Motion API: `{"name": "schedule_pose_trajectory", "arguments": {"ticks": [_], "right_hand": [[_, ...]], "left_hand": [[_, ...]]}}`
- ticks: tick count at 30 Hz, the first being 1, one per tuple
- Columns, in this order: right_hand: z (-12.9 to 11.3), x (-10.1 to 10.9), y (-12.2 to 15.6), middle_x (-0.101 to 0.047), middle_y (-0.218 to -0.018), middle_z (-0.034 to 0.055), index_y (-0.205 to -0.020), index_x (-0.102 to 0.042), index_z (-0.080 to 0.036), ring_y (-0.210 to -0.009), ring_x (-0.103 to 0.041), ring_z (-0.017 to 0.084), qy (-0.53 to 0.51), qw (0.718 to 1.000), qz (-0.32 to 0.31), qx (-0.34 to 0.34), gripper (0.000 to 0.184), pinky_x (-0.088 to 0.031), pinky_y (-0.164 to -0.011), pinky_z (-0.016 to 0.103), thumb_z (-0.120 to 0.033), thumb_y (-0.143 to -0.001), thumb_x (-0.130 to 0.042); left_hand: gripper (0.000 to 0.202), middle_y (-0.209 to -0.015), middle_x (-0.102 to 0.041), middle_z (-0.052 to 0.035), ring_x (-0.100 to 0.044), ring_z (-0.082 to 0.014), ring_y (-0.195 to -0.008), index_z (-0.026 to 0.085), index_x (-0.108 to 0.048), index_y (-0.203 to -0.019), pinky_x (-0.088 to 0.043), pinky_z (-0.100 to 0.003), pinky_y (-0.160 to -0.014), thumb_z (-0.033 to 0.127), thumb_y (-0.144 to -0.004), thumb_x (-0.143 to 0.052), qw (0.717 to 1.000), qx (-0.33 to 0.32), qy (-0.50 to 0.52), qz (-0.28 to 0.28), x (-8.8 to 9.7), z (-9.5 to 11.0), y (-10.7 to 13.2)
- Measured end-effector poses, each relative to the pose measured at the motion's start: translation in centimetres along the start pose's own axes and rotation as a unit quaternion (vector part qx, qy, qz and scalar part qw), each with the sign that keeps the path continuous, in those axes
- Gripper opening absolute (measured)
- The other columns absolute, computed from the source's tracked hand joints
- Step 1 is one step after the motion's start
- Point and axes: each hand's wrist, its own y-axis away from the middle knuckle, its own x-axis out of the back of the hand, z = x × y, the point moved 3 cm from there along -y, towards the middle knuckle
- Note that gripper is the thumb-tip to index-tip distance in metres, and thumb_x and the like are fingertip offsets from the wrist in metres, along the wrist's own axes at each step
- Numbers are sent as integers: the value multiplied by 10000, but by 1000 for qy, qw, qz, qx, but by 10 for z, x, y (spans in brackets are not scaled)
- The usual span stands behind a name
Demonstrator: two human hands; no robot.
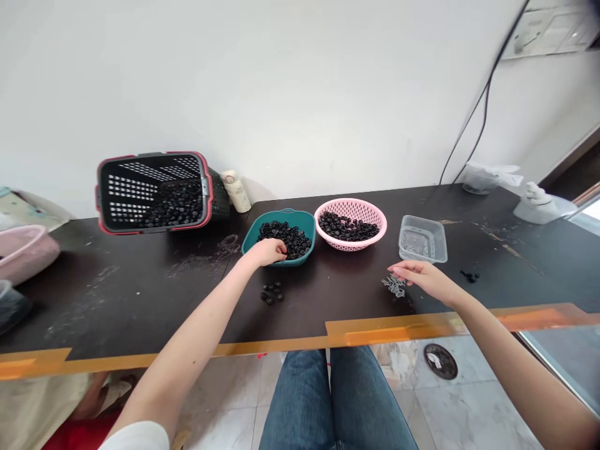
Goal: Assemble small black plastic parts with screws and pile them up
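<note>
My left hand (pixel 270 251) reaches over the near rim of a teal basin (pixel 250 232), its fingers curled and closed among small round black parts (pixel 296 242). Whatever those fingers grip is hidden. Just in front of the basin, several black round pieces (pixel 272 292) lie loose on the table. On the right, a heap of small silvery metal pieces (pixel 395 286), like screws or pins, lies under the fingertips of my right hand (pixel 416 273). Its thumb and fingers are drawn together in a pinch; anything between them is too small to make out.
A pink basket (pixel 352 245) of black parts and a clear plastic tub (pixel 438 244) stand behind. At left, a dark basket (pixel 209 212) leans tilted beside a white bottle (pixel 237 192). Small black pieces (pixel 470 275) lie at right. Orange tape (pixel 290 344) lines the table's front edge.
</note>
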Motion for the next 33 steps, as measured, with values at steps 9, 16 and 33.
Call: {"name": "schedule_pose_trajectory", "arguments": {"ticks": [9,16,33], "right_hand": [[13,-4,-13,-686,-755,23,-900,-700,-211,-661,-600,178,193,980,40,32,286,-439,-629,281,-433,-780,-565],[2,-24,-32,-666,-765,27,-720,-695,-221,-688,-609,178,274,960,-18,59,119,-416,-627,267,-316,-724,-622],[4,-22,-35,-685,-746,22,-721,-636,-207,-669,-609,176,240,968,-71,22,86,-405,-598,263,-279,-731,-589]], "left_hand": [[283,-893,-705,-28,-635,-168,-783,180,-625,-878,-437,-208,-623,336,-642,-616,997,-10,42,-59,1,-6,-14],[311,-843,-711,-37,-636,-183,-763,174,-636,-882,-439,-227,-614,368,-641,-616,997,6,34,-70,-2,-9,-17],[251,-806,-693,-9,-618,-167,-736,196,-617,-825,-434,-228,-626,386,-660,-618,998,-31,48,-21,6,5,-6]]}}
